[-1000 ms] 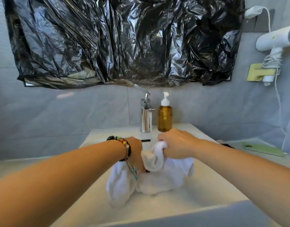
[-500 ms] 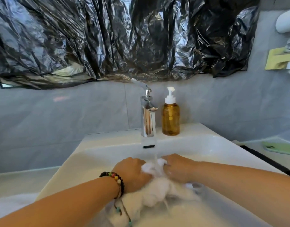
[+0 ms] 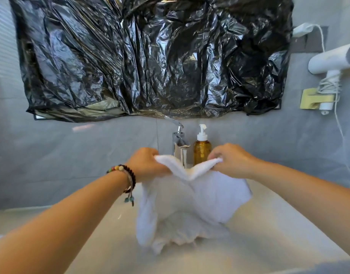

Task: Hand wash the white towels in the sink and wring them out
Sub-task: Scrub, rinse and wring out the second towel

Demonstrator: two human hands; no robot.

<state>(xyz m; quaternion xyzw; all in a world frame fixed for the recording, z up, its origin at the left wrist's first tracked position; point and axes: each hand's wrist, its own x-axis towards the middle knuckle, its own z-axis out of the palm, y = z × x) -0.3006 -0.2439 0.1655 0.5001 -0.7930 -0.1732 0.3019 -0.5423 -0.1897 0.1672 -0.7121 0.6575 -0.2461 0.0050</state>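
The soggy white terry towel [image 3: 190, 202] hangs from both sets of fingers over the white ceramic sink [image 3: 269, 234]. Left hand [image 3: 148, 165] and right hand [image 3: 232, 161] each pinch a top corner. I'd bunch it below the fingers, then twist hard.

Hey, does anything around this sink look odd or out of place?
Yes: crumpled black plastic sheeting hangs on the wall above the faucet, with what looks like a mirror edge peeking out at its lower left. Otherwise nothing stands out; the left hand and right hand hold the white towel over the sink.
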